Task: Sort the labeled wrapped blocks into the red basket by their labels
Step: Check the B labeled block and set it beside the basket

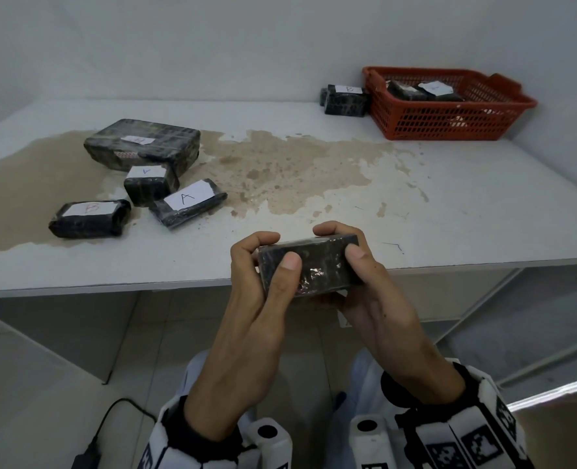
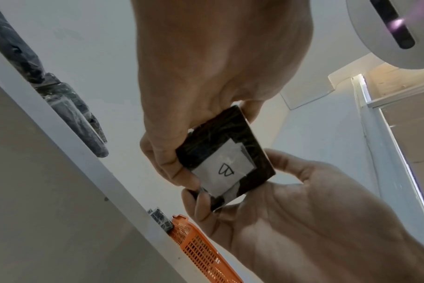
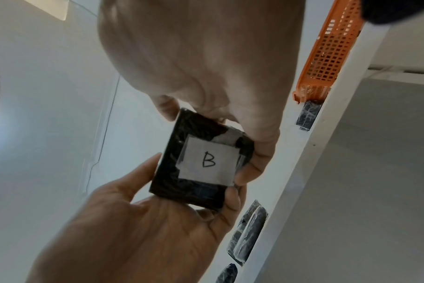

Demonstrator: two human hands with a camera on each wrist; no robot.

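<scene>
Both hands hold one black wrapped block over the table's front edge. My left hand grips its left end, thumb on the near face. My right hand grips its right end. The block's white label reads B and faces down; it shows in the left wrist view and the right wrist view. The red basket stands at the table's far right with labeled blocks inside. A block labeled B lies against the basket's left side.
At the table's left lie a large wrapped block, two blocks labeled A and one labeled B. A brown stain spreads across the white table. A black cable lies on the floor.
</scene>
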